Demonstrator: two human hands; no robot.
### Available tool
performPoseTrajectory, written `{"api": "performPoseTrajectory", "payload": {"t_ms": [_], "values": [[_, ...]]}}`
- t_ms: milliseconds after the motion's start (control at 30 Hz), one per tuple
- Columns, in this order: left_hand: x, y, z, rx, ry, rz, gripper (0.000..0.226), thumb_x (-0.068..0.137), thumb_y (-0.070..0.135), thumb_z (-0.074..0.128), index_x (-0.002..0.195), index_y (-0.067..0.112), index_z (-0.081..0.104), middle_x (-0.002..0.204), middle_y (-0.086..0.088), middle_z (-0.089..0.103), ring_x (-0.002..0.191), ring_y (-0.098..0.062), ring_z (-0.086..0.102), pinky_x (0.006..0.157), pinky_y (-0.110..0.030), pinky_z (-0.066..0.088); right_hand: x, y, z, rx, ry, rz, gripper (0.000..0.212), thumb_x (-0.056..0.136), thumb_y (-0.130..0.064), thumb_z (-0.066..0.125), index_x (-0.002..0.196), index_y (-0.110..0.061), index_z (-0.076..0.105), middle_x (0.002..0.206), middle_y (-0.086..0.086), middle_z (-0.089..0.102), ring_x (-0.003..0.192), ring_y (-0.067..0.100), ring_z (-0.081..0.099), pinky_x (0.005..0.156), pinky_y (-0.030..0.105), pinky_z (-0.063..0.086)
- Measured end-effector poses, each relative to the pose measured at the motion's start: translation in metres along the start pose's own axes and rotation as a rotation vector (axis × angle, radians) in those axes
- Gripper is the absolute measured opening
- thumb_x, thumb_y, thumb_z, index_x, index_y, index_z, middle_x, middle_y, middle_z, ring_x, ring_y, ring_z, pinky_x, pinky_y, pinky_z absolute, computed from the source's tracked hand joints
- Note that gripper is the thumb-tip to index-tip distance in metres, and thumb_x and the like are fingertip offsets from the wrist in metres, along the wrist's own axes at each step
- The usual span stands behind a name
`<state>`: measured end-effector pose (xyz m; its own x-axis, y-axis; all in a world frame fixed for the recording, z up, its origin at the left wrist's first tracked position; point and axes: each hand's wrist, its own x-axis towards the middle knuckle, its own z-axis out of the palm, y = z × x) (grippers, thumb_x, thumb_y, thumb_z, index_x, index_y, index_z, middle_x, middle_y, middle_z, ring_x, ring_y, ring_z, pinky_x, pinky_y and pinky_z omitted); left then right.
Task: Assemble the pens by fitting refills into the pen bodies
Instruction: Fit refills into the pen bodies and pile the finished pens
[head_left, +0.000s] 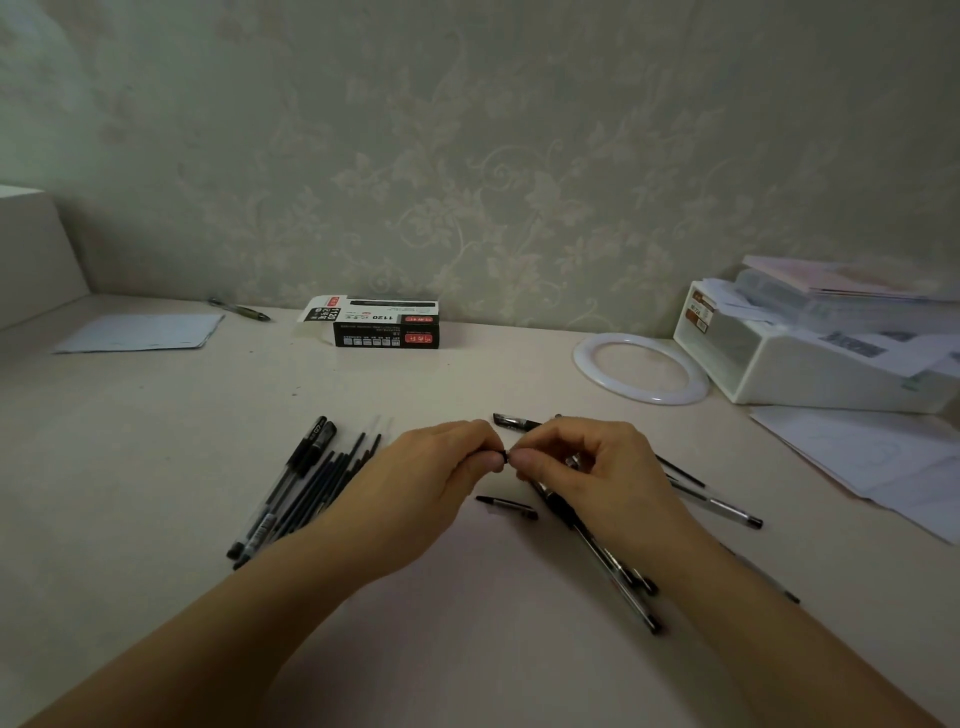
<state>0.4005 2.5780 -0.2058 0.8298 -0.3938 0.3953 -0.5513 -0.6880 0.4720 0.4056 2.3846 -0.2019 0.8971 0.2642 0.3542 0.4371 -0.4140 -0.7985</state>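
Both hands meet mid-table: left hand and right hand pinch a small dark pen part, possibly a tip. Refills lie bundled to the left, pen bodies scattered right, so plenty looks unassembled

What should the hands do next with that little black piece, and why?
Probably press or twist it home. The left hand and right hand both pinch a small black part at their fingertips, above the table, so the joint looks unfinished.
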Motion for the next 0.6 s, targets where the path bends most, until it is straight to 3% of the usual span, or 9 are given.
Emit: {"api": "performPoseTrajectory", "payload": {"t_ms": [100,200,267,400,467,500,600], "values": [[-0.0004,0.0004,-0.0002,0.006,0.0,-0.012,0.022,0.098,0.036,0.039,0.095,0.028,0.058,0.069,0.014,0.05,0.068,-0.007,0.051,0.062,-0.033,0.046,-0.0003,0.0001,-0.0018,0.008,0.003,-0.006,0.007,0.082,-0.028,0.076,0.087,-0.034,0.076,0.079,-0.017,0.072,0.068,-0.001,0.059,0.065,0.009,0.044],[-0.0003,0.0016,-0.0006,0.007,0.013,-0.021,0.019,0.1,0.034,0.04,0.095,0.027,0.057,0.071,0.013,0.051,0.068,-0.007,0.051,0.061,-0.03,0.044,-0.0001,0.0018,-0.0005,-0.028,0.015,0.016,0.024,0.078,-0.045,0.075,0.101,-0.04,0.071,0.092,-0.023,0.07,0.077,0.002,0.061,0.068,0.009,0.045],[-0.0007,0.0028,-0.0009,0.003,0.008,-0.024,0.02,0.099,0.035,0.04,0.098,0.027,0.058,0.073,0.015,0.052,0.07,-0.007,0.053,0.063,-0.031,0.047,0.0002,0.0026,0.0017,-0.05,0.03,0.028,0.023,0.081,-0.055,0.067,0.096,-0.038,0.071,0.087,-0.02,0.07,0.075,0.002,0.061,0.065,0.01,0.045],[-0.0014,0.005,-0.0014,0.0,-0.002,-0.022,0.022,0.098,0.037,0.039,0.1,0.027,0.058,0.078,0.016,0.055,0.075,-0.007,0.055,0.067,-0.034,0.049,-0.0001,0.0038,0.0034,-0.04,0.016,0.004,0.013,0.09,-0.039,0.065,0.079,-0.034,0.071,0.074,-0.015,0.07,0.066,0.0,0.06,0.06,0.009,0.044],[-0.0012,0.0045,-0.0015,-0.001,0.003,-0.027,0.021,0.098,0.037,0.04,0.098,0.026,0.058,0.075,0.016,0.053,0.074,-0.007,0.053,0.067,-0.034,0.048,0.0008,0.0042,0.0021,-0.037,-0.003,0.001,0.004,0.087,-0.032,0.07,0.087,-0.036,0.07,0.082,-0.018,0.07,0.071,0.002,0.06,0.062,0.01,0.045],[-0.001,0.004,-0.0014,-0.001,0.006,-0.03,0.02,0.098,0.036,0.04,0.097,0.026,0.057,0.074,0.016,0.052,0.073,-0.007,0.053,0.067,-0.035,0.048,0.0009,0.0049,0.002,-0.036,-0.007,0.003,0.01,0.085,-0.032,0.072,0.093,-0.038,0.068,0.089,-0.02,0.069,0.074,0.002,0.06,0.064,0.01,0.045],[-0.001,0.0036,-0.0008,-0.003,0.014,-0.031,0.019,0.098,0.035,0.041,0.097,0.026,0.058,0.075,0.015,0.053,0.072,-0.008,0.053,0.065,-0.035,0.048,0.0002,0.0057,0.0031,-0.045,0.01,0.017,0.017,0.083,-0.045,0.071,0.098,-0.04,0.066,0.093,-0.019,0.069,0.078,0.004,0.061,0.068,0.011,0.047]]}}
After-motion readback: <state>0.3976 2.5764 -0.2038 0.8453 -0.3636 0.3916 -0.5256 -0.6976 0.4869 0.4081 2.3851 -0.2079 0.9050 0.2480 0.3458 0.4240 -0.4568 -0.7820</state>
